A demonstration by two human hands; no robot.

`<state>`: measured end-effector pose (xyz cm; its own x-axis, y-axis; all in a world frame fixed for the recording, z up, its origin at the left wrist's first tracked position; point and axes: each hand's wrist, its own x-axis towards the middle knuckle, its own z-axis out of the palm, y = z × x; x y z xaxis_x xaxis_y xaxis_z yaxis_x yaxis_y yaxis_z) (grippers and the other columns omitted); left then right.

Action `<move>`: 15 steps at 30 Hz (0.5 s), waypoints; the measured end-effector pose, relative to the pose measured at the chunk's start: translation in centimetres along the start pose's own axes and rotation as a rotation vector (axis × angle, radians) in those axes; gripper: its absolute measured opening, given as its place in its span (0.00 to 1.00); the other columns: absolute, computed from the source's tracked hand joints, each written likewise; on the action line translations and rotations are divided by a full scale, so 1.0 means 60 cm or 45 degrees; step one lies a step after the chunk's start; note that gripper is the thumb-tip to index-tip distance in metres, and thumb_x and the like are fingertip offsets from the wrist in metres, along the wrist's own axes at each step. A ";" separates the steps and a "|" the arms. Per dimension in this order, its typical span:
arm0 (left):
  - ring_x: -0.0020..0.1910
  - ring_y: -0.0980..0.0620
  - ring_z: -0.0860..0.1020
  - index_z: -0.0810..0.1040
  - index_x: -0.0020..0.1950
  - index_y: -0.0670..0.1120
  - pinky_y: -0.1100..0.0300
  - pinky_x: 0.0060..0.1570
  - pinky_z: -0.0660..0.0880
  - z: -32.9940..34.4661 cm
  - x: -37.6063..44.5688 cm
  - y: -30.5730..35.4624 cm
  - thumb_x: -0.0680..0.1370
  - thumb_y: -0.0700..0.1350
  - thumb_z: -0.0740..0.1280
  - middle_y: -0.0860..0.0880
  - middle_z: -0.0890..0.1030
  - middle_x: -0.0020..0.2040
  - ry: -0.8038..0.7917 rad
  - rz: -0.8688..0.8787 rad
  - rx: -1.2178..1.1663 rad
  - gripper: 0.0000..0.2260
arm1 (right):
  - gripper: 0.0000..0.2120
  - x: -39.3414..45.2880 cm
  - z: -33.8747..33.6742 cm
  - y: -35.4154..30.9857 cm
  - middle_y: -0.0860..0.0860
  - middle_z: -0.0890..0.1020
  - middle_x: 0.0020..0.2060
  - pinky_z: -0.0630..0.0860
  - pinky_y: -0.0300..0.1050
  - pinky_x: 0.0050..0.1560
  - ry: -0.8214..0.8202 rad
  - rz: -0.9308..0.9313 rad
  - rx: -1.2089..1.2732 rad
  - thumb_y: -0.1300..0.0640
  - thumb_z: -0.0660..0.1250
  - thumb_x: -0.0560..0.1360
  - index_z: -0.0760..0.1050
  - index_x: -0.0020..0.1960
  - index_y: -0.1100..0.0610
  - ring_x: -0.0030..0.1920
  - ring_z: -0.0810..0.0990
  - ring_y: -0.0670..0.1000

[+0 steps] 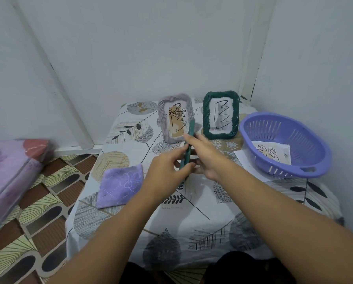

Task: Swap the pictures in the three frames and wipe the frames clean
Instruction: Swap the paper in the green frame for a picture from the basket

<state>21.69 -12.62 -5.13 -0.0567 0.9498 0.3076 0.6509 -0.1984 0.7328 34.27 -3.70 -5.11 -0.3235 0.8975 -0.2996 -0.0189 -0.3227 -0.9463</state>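
Both hands, left hand (pixel 167 171) and right hand (pixel 205 158), grasp an edge-on dark green ropework frame (pixel 189 144) mid-tablecloth; steadying both edges should ease opening its back.

Three frames (pixel 175 117) (pixel 221 114) (pixel 189 144), one cloth (pixel 119 185), one basket (pixel 306 160), two hands (pixel 167 171) (pixel 207 158).

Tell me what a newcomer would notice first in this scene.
First, both hands at the table's middle: the left hand and right hand hold a dark green frame edge-on to the camera. Behind them stand a grey frame and a green frame, each with a scribbled picture. A purple basket holding papers sits at the right, a purple cloth at the left.
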 end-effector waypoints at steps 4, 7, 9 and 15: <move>0.47 0.57 0.82 0.79 0.70 0.56 0.54 0.56 0.79 0.006 -0.009 0.000 0.76 0.50 0.75 0.61 0.84 0.56 -0.094 0.084 0.042 0.22 | 0.09 0.010 -0.005 0.015 0.59 0.84 0.50 0.77 0.69 0.58 0.083 0.039 0.333 0.52 0.58 0.82 0.77 0.53 0.50 0.48 0.84 0.61; 0.50 0.61 0.81 0.80 0.69 0.54 0.59 0.56 0.78 0.010 -0.015 -0.013 0.78 0.52 0.74 0.62 0.83 0.55 -0.097 0.051 -0.002 0.19 | 0.14 0.014 -0.013 0.024 0.60 0.86 0.50 0.82 0.63 0.52 0.107 0.035 0.455 0.60 0.54 0.83 0.76 0.60 0.56 0.50 0.86 0.62; 0.49 0.61 0.80 0.81 0.66 0.52 0.64 0.52 0.77 0.011 -0.014 -0.029 0.80 0.50 0.71 0.60 0.84 0.54 0.005 0.022 -0.018 0.15 | 0.14 0.013 -0.018 0.033 0.62 0.86 0.50 0.83 0.64 0.49 0.140 0.046 0.415 0.61 0.53 0.83 0.76 0.61 0.56 0.50 0.86 0.64; 0.52 0.53 0.81 0.78 0.64 0.49 0.55 0.55 0.79 -0.003 0.007 -0.084 0.83 0.50 0.66 0.51 0.82 0.56 0.183 -0.595 -0.277 0.12 | 0.13 0.018 -0.022 0.054 0.61 0.84 0.53 0.83 0.63 0.47 0.265 0.041 0.361 0.62 0.56 0.82 0.76 0.62 0.56 0.52 0.84 0.62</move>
<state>18.25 -11.23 -8.61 -0.4159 0.9093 -0.0131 0.3602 0.1779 0.9158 35.10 -3.39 -8.65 -0.1293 0.9182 -0.3745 -0.2830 -0.3961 -0.8735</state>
